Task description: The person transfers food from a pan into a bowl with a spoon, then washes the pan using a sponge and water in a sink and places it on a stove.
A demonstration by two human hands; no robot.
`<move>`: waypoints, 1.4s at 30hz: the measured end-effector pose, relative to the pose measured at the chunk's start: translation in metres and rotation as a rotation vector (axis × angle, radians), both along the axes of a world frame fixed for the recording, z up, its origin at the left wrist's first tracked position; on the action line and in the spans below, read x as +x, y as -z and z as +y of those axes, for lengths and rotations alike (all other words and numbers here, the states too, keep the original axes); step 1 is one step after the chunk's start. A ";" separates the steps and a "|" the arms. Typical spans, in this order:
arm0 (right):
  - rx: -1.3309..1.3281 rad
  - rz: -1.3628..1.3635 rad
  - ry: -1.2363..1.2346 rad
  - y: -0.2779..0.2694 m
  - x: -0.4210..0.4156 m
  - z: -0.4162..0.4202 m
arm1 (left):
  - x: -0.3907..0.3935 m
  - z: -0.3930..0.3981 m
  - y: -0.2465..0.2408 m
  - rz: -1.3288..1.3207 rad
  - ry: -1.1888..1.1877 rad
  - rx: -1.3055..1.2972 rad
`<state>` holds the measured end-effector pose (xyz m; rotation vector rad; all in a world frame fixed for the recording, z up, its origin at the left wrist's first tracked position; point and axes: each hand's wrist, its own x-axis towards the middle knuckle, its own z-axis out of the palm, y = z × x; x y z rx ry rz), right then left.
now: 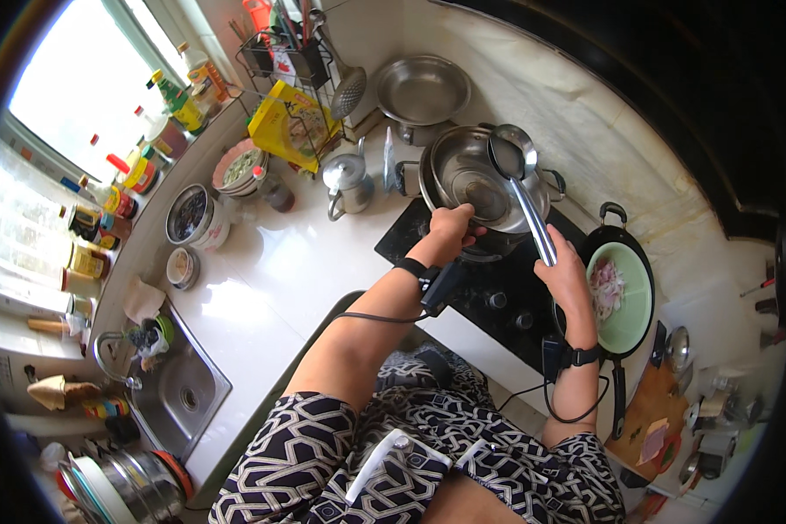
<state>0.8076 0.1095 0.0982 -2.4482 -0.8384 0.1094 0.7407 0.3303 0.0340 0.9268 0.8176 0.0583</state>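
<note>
My left hand [455, 226] grips the near rim of a shiny stainless steel basin [455, 160], thumb on the inside edge. The basin is over a wider steel pot [426, 180] with black side handles; whether it rests in the pot is hard to tell. In my right hand [566, 272] is the handle of a stainless steel ladle [527, 203]. Its head overlaps the basin's far right side in view; contact between them cannot be told. Beneath the pot lies a black glass cooktop [462, 281] with two knobs in sight.
Right of my right hand, a green bowl [629, 295] with cut pieces sits in a black wok [612, 232], its handle toward me. A steel kettle [350, 180] and a shallow steel pan [424, 88] stand beyond the left hand. A sink [187, 393] is at left.
</note>
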 end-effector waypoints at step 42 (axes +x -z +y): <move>-0.127 0.177 -0.092 0.040 0.040 0.014 | -0.020 -0.026 0.033 -0.075 -0.185 0.033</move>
